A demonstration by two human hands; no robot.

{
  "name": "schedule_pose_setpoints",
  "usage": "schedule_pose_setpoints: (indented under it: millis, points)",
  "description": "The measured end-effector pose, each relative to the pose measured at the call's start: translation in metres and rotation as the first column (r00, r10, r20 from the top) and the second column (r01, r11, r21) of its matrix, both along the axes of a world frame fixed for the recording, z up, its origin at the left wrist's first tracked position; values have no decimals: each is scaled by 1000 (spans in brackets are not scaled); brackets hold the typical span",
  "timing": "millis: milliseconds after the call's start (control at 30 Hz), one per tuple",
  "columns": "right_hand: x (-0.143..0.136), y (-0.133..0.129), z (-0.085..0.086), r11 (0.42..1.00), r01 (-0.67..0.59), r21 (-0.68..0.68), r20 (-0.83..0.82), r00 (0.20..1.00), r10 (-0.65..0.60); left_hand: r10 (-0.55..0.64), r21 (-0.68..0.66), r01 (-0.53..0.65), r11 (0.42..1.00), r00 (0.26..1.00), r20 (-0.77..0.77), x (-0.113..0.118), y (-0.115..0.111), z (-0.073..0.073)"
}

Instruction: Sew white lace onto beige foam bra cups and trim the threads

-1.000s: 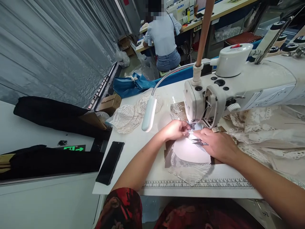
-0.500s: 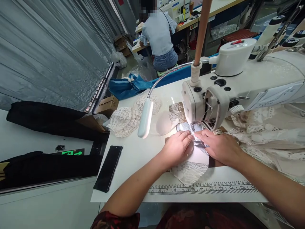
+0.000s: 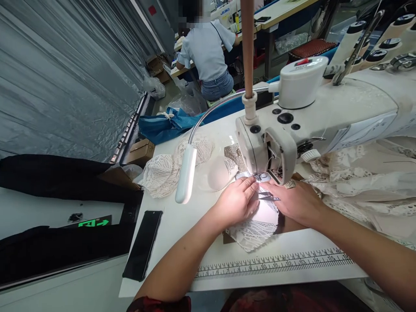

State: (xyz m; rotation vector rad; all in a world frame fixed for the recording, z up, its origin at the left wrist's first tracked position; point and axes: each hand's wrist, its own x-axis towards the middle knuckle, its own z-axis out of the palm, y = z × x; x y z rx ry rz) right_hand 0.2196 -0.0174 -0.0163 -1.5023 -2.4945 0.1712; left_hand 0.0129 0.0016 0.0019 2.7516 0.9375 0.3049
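Observation:
A white lace bra cup (image 3: 255,236) lies under the needle area of the sewing machine (image 3: 256,145), its scalloped lace end hanging toward the front edge. My left hand (image 3: 238,201) is closed on the cup's left side, fingertips close to the presser foot (image 3: 261,177). From the right, my right hand (image 3: 297,203) reaches to the same spot, its fingertips on the fabric. A pair of thread snips (image 3: 269,197) sticks out of the right hand, blades pointing left over the cup. The pressed edge beneath my fingertips is partly hidden.
Further lace cups (image 3: 159,173) are left of the machine, behind a lamp (image 3: 186,173). A phone (image 3: 143,245) lies on the left. A ruler strip (image 3: 273,265) runs along the front edge. Lace fabric (image 3: 351,173) is piled right. A person (image 3: 208,54) sits ahead.
The camera view has shifted slightly, moving the machine and hands a little left in the picture. Both hands keep nearly the same place at the presser foot, with the snips still in the right.

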Motion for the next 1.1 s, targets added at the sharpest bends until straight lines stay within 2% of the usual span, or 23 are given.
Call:
schedule_pose_setpoints:
  millis: [200, 400, 567, 800, 1100]
  points:
    - [-2, 0, 2, 999, 31, 10, 3, 1000, -31, -25, 6, 25, 1000, 999, -48, -4, 9, 4]
    - [6, -5, -2, 998, -65, 3, 45, 997, 64, -32, 76, 43, 996, 990, -139, -6, 4, 7]
    - [7, -6, -4, 996, -94, 14, 18, 995, 93, -38, 116, 50, 992, 994, -101, -5, -3, 3]
    - [4, -5, 0, 994, -102, 28, -10, 995, 103, -56, 104, 61, 993, 997, -50, -12, 3, 0]
    - [4, -8, -16, 994, -67, 85, -2, 998, 68, -3, 136, 18, 991, 994, -112, -18, 11, -2]
